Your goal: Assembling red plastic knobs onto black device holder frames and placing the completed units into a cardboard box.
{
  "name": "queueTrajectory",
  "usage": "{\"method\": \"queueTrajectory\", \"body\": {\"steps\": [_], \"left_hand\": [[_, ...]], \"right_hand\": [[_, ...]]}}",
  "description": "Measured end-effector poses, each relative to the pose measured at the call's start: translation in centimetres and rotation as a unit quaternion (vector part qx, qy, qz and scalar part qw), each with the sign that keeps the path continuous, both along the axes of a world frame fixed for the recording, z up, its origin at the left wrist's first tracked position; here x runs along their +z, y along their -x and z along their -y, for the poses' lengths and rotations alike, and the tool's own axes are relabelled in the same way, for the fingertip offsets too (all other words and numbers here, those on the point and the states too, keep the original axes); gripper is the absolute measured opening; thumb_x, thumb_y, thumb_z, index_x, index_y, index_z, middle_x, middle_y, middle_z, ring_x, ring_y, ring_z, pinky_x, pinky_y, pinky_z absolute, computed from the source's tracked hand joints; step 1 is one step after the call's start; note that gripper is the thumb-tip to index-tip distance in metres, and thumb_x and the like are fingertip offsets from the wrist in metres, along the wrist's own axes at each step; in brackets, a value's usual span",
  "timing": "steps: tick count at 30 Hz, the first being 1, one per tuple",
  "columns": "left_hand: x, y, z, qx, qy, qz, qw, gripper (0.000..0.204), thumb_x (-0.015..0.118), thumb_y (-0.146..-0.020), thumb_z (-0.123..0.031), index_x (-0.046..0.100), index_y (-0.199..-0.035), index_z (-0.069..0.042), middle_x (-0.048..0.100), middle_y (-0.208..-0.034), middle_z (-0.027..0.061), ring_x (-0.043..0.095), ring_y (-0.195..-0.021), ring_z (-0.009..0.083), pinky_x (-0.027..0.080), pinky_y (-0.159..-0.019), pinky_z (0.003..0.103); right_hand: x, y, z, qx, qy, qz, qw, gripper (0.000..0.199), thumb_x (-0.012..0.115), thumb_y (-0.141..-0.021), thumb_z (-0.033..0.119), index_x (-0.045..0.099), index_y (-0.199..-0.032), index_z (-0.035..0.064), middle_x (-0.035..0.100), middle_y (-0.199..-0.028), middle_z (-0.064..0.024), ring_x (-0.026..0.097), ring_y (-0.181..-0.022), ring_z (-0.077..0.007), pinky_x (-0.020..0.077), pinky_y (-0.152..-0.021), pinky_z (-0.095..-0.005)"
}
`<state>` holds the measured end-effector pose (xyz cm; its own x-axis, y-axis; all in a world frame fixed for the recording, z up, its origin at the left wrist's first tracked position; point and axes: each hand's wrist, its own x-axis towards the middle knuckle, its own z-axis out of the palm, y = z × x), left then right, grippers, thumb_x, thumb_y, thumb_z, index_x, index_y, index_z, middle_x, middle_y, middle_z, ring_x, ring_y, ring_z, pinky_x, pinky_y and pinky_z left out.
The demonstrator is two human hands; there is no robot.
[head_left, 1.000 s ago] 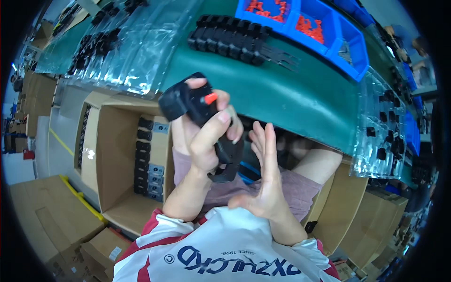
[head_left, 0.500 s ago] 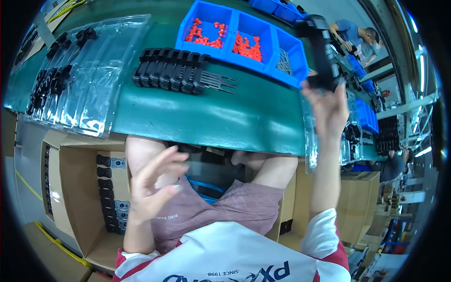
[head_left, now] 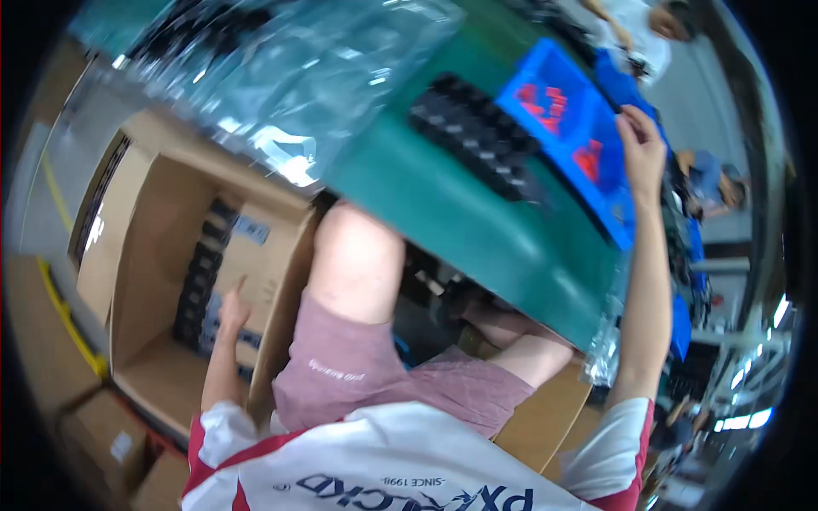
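Left hand (head_left: 232, 308) reaches down into the open brown cardboard box (head_left: 136, 255) standing on the floor beside the person's left knee. Its fingers are loosely spread, the forefinger extended toward the stacked black plastic parts (head_left: 198, 285) along the box's inner wall; contact cannot be confirmed.

Right hand (head_left: 641, 146) is raised over the far right of the green surface (head_left: 477, 230), fingers curled together at the edge of the blue plastic bin (head_left: 573, 136); anything pinched cannot be told. A row of black parts (head_left: 477, 140) lies just beside the bin.
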<state>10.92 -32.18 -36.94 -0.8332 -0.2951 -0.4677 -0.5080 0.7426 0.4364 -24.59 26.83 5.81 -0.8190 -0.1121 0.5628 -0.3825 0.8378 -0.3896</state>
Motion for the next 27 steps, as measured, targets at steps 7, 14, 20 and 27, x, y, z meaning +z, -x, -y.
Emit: {"method": "queueTrajectory", "body": {"steps": [7, 14, 20, 27], "left_hand": [[-7.7, -1.7, -2.0, -0.006, -0.114, 0.192, 0.975, 0.053, 0.045, -0.085, -0.034, 0.053, -0.126, -0.002, 0.058, -0.122, 0.017, 0.057, -0.108, 0.0329, 0.044, -0.092, 0.037], [-9.0, 5.6, -0.3, -0.022, -0.088, 0.109, 0.99, 0.039, 0.058, -0.08, -0.024, 0.058, -0.114, -0.005, 0.055, -0.122, 0.0187, 0.055, -0.106, 0.0352, 0.047, -0.09, 0.04], [-11.7, 13.2, -0.1, 0.006, 0.121, 0.006, 0.993, 0.055, 0.06, -0.072, -0.01, 0.051, -0.127, -0.009, 0.04, -0.138, 0.0153, 0.045, -0.118, 0.0385, 0.043, -0.097, 0.041], [-11.2, 18.2, -0.9, -0.027, 0.1, -0.012, 0.995, 0.03, 0.059, -0.072, -0.009, 0.063, -0.102, -0.008, 0.053, -0.111, 0.0191, 0.056, -0.097, 0.038, 0.049, -0.082, 0.043]], "right_hand": [[-2.9, 7.2, 8.5, -0.002, -0.202, 0.267, 0.942, 0.025, 0.057, -0.081, 0.007, 0.059, -0.104, -0.0035, 0.067, -0.093, -0.0111, 0.061, -0.077, -0.021, 0.0475, -0.074, -0.0297], [-4.9, 10.5, 4.8, -0.011, -0.274, 0.287, 0.918, 0.026, 0.055, -0.082, 0.007, 0.058, -0.105, -0.0041, 0.066, -0.097, -0.0132, 0.062, -0.082, -0.0222, 0.0473, -0.075, -0.0306], [-3.4, 5.9, 7.6, 0.02, -0.209, 0.097, 0.973, 0.027, 0.053, -0.091, 0.012, 0.058, -0.114, -0.0022, 0.066, -0.1, -0.0134, 0.062, -0.086, -0.0199, 0.048, -0.076, -0.0285], [1.2, -3.2, 4.5, -0.085, -0.025, 0.161, 0.983, 0.035, 0.052, -0.096, 0.021, 0.056, -0.123, -0.0008, 0.063, -0.108, -0.0127, 0.062, -0.095, -0.0146, 0.048, -0.082, -0.0219]]}}
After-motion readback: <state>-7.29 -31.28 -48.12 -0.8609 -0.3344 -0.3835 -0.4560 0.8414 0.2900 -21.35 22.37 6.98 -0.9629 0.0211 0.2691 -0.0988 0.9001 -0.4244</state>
